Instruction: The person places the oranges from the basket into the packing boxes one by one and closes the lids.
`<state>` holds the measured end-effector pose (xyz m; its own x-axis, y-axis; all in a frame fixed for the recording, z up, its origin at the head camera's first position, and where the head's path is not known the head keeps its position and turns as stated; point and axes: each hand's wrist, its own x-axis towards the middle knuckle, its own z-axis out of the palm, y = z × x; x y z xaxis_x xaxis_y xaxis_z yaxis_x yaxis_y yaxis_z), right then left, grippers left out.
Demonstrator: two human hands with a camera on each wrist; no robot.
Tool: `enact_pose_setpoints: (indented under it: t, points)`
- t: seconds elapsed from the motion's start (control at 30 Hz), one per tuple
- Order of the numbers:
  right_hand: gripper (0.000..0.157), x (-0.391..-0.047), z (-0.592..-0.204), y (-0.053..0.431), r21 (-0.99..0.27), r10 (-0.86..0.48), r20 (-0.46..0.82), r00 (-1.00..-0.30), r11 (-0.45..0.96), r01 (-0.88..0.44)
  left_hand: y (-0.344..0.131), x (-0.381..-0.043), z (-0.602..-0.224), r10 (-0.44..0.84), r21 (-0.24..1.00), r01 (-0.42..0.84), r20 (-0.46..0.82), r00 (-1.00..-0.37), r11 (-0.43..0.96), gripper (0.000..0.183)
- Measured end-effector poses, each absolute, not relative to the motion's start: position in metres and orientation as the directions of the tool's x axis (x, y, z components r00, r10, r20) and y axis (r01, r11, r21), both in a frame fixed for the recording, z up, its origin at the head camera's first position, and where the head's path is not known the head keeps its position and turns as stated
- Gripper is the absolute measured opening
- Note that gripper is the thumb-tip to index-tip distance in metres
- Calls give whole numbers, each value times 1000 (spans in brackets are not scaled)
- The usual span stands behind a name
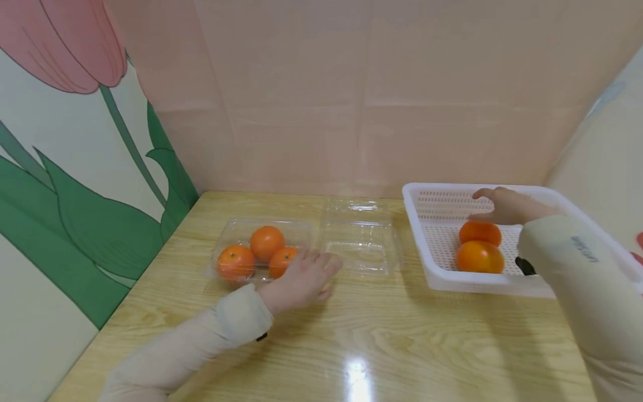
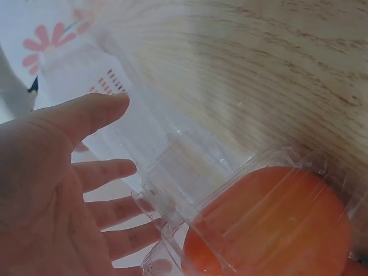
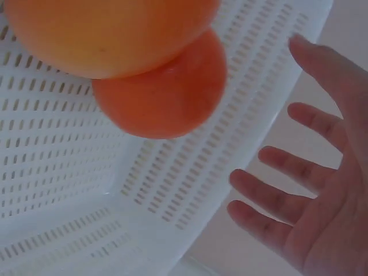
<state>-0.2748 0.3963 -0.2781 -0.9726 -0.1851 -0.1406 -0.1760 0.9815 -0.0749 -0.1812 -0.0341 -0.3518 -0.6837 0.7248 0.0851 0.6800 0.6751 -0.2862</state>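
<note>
A clear plastic clamshell box (image 1: pixel 311 226) lies on the table, its lid (image 1: pixel 359 245) folded out flat to the right. Inside its base are three oranges (image 1: pixel 267 243). My left hand (image 1: pixel 303 279) is at the right front of the base, partly covering one orange. In the left wrist view the fingers of the left hand (image 2: pixel 63 190) are spread beside the plastic rim, holding nothing; fingertip contact is unclear. Over the white basket (image 1: pixel 427 268), my right hand (image 1: pixel 512 205) hovers behind two oranges (image 1: pixel 479 257). The right wrist view shows that hand (image 3: pixel 322 184) with fingers apart, not touching the fruit.
The wood-grain table (image 1: pixel 351 324) extends in front of the box and basket. A pinkish backdrop (image 1: pixel 351 100) rises behind, and a panel with a painted tulip (image 1: pixel 65 50) stands at the left. The basket has raised, slotted walls.
</note>
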Motion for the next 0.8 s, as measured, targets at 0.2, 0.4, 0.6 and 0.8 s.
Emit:
enact_pose_setpoints:
  t: [0.2, 0.4, 0.6, 0.8]
  points:
    - [84, -281, -291, 404, -107, -127, -250, -960, 989, -104, -36, -178, -354, 726, -267, 684, 109, -679, 679, 55]
    - [84, -283, -304, 409, -109, -146, -273, -951, 987, -121, -36, -178, -359, 731, -292, 680, 117, -673, 673, 55]
    - [91, -282, -315, 415, -172, -113, -322, -940, 983, -59, -34, -177, -358, 731, -293, 682, 103, -674, 670, 55]
    - [107, -283, -325, 416, -236, -79, -397, -914, 972, 19, -33, -177, -358, 723, -291, 680, 67, -688, 673, 57]
